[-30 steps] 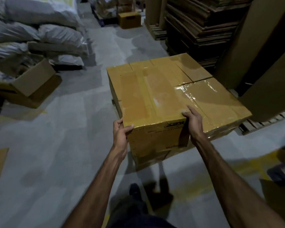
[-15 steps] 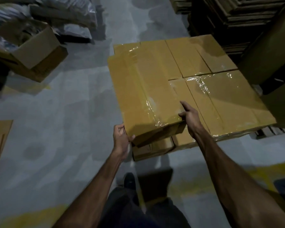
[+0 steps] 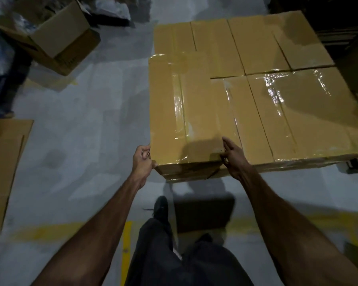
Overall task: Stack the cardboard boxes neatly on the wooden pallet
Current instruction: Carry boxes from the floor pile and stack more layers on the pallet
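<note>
The left hand (image 3: 142, 159) grips the near left corner of a taped cardboard box (image 3: 184, 112), its fingers curled against the box's left side and the thumb at the corner edge. The right hand (image 3: 233, 158) holds the near right corner of the same box, fingers laid up along its right side and the thumb pressing the front edge. The box sits at the centre of the frame, long side running away from the person, its top striped with glossy packing tape.

Just to its right and beyond it, filling the upper right of the frame, lie more sealed cardboard boxes (image 3: 287, 112), side by side in a flat layer; the held box appears to sit slightly higher than them, though the dim light makes this hard to judge. A small dark piece of the pallet (image 3: 353, 165) shows under the layer's near right edge.

Below the hands, the person's dark trousers (image 3: 174, 259) and a black shoe (image 3: 161, 207) stand on the grey concrete floor (image 3: 81, 141), crossed by a worn yellow line (image 3: 50, 230). An open empty carton (image 3: 50, 32) sits at upper left, and flattened cardboard (image 3: 2, 166) lies along the left edge.
</note>
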Demonstrator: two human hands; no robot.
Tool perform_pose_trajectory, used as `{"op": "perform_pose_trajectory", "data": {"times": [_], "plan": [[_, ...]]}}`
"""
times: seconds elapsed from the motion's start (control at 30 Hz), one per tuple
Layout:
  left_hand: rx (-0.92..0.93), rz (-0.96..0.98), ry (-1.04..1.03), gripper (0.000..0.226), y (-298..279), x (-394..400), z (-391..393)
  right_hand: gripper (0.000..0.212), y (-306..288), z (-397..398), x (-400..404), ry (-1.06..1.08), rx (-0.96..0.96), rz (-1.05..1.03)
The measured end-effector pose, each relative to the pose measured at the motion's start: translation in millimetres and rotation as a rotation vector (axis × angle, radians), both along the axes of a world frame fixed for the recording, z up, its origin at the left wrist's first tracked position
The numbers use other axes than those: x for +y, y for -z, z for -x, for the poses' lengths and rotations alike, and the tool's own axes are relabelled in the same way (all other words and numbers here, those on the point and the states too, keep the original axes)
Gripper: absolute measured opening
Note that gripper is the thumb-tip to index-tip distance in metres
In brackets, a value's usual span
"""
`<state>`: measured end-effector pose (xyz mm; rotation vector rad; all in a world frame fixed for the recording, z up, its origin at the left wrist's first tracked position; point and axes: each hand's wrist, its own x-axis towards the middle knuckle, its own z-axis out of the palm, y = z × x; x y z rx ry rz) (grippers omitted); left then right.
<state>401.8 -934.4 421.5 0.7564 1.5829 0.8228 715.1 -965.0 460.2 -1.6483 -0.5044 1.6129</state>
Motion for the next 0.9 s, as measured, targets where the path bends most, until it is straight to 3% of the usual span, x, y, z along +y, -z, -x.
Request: {"op": "perform_pose_trajectory", "data": {"times": [0.27,0.43,0.63,0.9], "plan": [[-0.001,0.075,0.063,0.055,-11.9,-1.3,-1.2,0.054,-6.8,-14.1,3.8,-0.166,-0.137,-0.056],[0.075,0.113,0.137,0.069,-25.2,-16.9,-4.0,0.024,-9.6,-12.8,-10.3,-0.299,-0.281,-0.09],[0.199,0.148,0.172,0.07,-29.0,-28.9,2.1,0.045,-18.3,-26.9,-27.8,-0.338,-0.313,-0.073],[0.237,0.171,0.246,0.078,-33.3,-35.2,1.1,0.038,-15.0,-36.7,-19.6,-0.399,-0.229,-0.031]]}}
